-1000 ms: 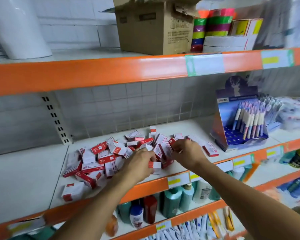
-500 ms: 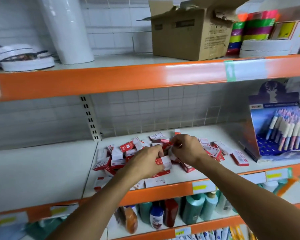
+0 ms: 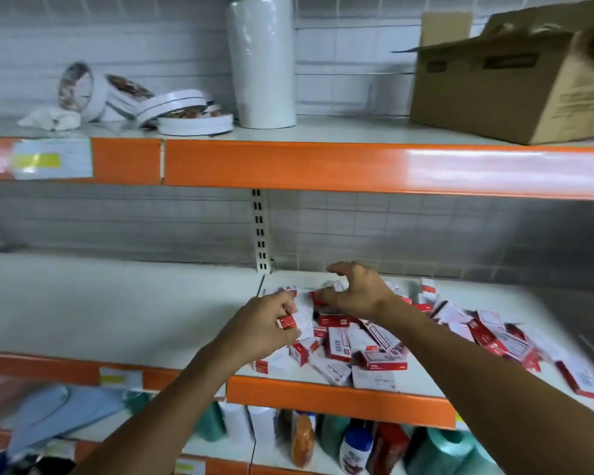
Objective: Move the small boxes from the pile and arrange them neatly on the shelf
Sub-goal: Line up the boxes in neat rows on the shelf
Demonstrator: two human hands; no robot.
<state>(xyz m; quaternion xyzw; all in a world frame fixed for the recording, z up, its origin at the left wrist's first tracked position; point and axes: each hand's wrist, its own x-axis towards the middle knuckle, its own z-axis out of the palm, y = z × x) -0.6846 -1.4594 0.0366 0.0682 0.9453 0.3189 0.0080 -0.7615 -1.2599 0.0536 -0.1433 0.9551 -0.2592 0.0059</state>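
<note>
View has swung left. Left hand (image 3: 264,323) pinches small box (image 3: 286,322); right hand (image 3: 355,293) fingers curled, spread over pile (image 3: 374,341). Advise setting boxes square on bare shelf (image 3: 117,303).

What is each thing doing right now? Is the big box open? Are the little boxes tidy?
left hand: grips a small red and white box.
right hand: fingers spread, over the pile; whether it holds a box cannot be told.
small boxes: a jumbled pile, not arranged.
cardboard box: flaps open, on the upper shelf.
white roll: standing upright.
tape rolls: toppled, leaning on each other.
</note>
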